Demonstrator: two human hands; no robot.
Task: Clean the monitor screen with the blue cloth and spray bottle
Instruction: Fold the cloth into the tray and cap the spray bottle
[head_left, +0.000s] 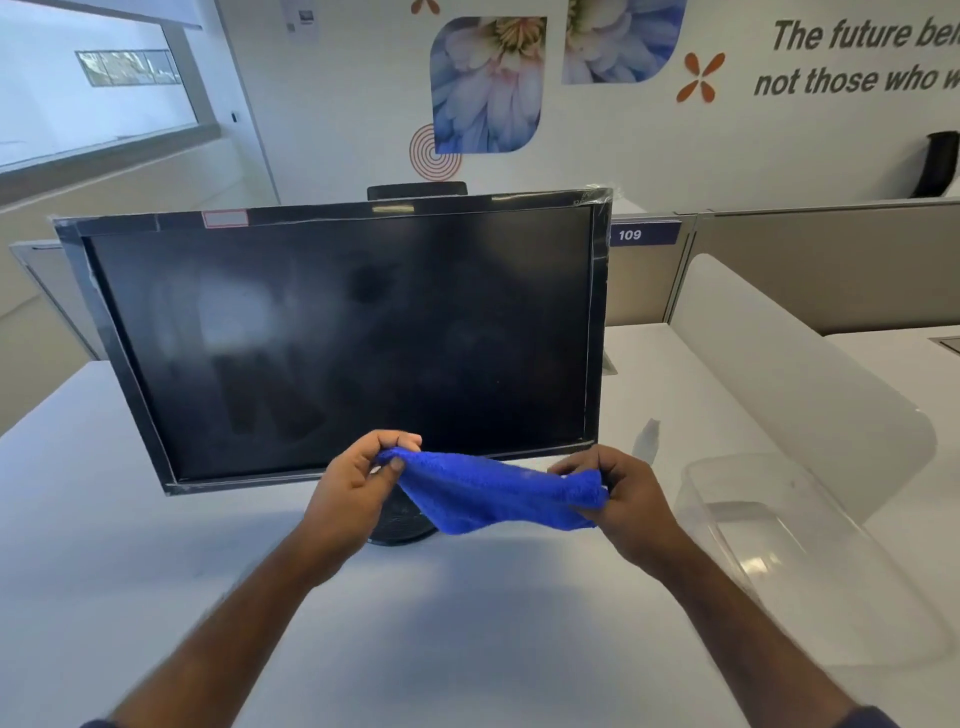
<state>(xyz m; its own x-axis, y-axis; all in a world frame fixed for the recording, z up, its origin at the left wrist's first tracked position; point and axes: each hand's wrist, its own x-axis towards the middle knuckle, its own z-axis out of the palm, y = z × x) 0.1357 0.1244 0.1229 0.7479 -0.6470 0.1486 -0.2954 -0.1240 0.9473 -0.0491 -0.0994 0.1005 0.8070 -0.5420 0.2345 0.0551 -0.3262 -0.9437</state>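
My left hand (358, 480) pinches one end of the cloth (493, 491) and my right hand (621, 493) pinches the other, the cloth slack between them above the desk (130, 545). It hangs just before the lower edge of the monitor (337, 338), whose screen is dark. A clear tub (810, 561) sits right of my hands.

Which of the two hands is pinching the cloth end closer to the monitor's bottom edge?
The left hand: its pinch on the blue cloth overlaps the monitor frame; the right hand sits lower.
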